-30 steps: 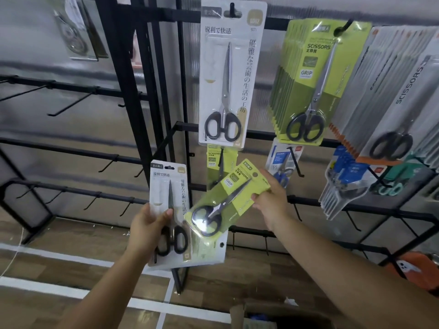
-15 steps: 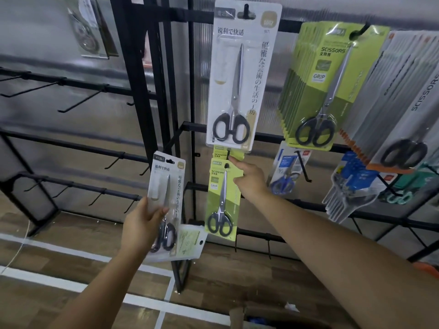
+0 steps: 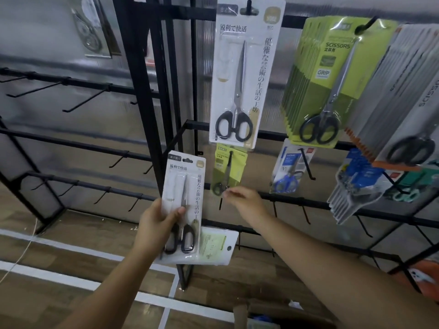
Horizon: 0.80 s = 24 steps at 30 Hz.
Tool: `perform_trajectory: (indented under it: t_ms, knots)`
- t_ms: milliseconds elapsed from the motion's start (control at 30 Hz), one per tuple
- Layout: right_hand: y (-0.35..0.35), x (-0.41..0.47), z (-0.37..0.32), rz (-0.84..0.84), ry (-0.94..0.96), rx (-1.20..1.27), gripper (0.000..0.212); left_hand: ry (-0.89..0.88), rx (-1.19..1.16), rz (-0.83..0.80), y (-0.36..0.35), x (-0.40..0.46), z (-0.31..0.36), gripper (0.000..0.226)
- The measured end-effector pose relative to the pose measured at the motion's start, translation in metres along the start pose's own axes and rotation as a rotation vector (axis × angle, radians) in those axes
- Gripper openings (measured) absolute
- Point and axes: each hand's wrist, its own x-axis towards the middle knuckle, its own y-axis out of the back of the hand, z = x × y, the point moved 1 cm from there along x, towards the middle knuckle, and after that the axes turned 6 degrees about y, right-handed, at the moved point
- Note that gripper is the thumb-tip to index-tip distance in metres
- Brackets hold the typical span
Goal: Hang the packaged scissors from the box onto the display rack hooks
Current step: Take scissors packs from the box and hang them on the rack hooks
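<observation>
1. Low on the black metal display rack (image 3: 142, 67), a small lime-green carded pack of black-handled scissors (image 3: 225, 172) hangs from a hook, just beneath a tall white carded pack of black-handled scissors (image 3: 242, 74) hung higher up.
2. Left hand (image 3: 156, 226) holds a white carded pack of small black-handled scissors (image 3: 184, 200) upright; its grip is clamped on that card, thumb across the front.
3. Behind that card, the same hand holds a second pack with a pale green printed back (image 3: 216, 245), sticking out to the right.
4. Right hand (image 3: 244, 200) hovers just below the hanging green pack, blurred; its grip is apart, fingers loose and holding nothing.
5. Further right hang a thick stack of larger lime-green scissor packs (image 3: 332, 79) and a blue-handled scissor pack (image 3: 287, 172).
6. A brown cardboard box (image 3: 251, 312) shows at the bottom edge, on the wooden floor (image 3: 59, 300).
</observation>
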Motion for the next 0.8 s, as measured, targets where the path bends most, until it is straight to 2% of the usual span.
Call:
perform_trajectory:
  t_ms: [100, 200, 267, 400, 600, 800]
  knots:
    - [-0.005, -0.014, 0.004, -0.185, -0.047, 0.073, 0.039, -0.033, -0.036, 0.018, -0.008, -0.008, -0.001, 0.02]
    - [-0.007, -0.025, 0.004, -0.237, -0.049, 0.132, 0.045, -0.073, -0.082, 0.001, -0.018, -0.017, -0.001, 0.015]
    - [-0.006, -0.03, 0.004, -0.241, -0.017, 0.212, 0.037, -0.117, -0.084, -0.003, -0.024, -0.023, 0.004, 0.017]
    - [0.006, -0.039, 0.0, -0.172, 0.064, 0.359, 0.03, -0.168, -0.129, -0.012, -0.038, -0.033, 0.022, 0.019]
    - [0.038, -0.047, -0.011, -0.055, 0.162, 0.446, 0.018, -0.246, -0.203, -0.006, -0.059, -0.037, 0.057, 0.021]
    - [0.078, -0.057, -0.04, 0.075, 0.286, 0.454, 0.021, -0.371, -0.269, -0.009, -0.082, -0.033, 0.103, 0.024]
